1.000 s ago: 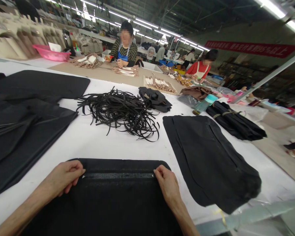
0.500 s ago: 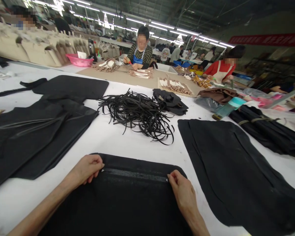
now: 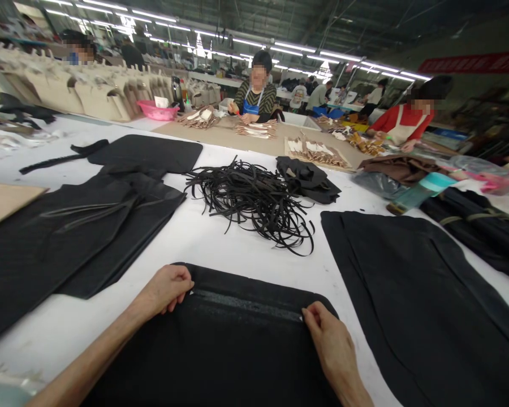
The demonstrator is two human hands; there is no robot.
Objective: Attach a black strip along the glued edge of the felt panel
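A black panel (image 3: 220, 356) with rounded corners, leather-like, lies flat in front of me. Across its far part runs a narrow, dark, shiny strip (image 3: 246, 305), straight from one hand to the other. My left hand (image 3: 172, 288) pinches the strip's left end, where a tiny white tip shows by the fingers. At the right end, my right hand (image 3: 328, 336) is closed in a pinch, with another bit of white at its fingertips. Both hands rest on or just over the panel near its far corners. Whether the strip is stuck down cannot be made out.
Beyond the panel lies a tangled heap of thin black straps (image 3: 254, 203). Stacked black pieces flank me, left (image 3: 89, 226) and right (image 3: 411, 282). A teal-lidded bottle (image 3: 422, 193) lies at right. Across the white table (image 3: 161, 277), co-workers handle brown pieces near a pink basin (image 3: 156, 110).
The whole view has shifted, so everything sits farther right in the picture. Both hands keep the same pinch at the same places on the panel.
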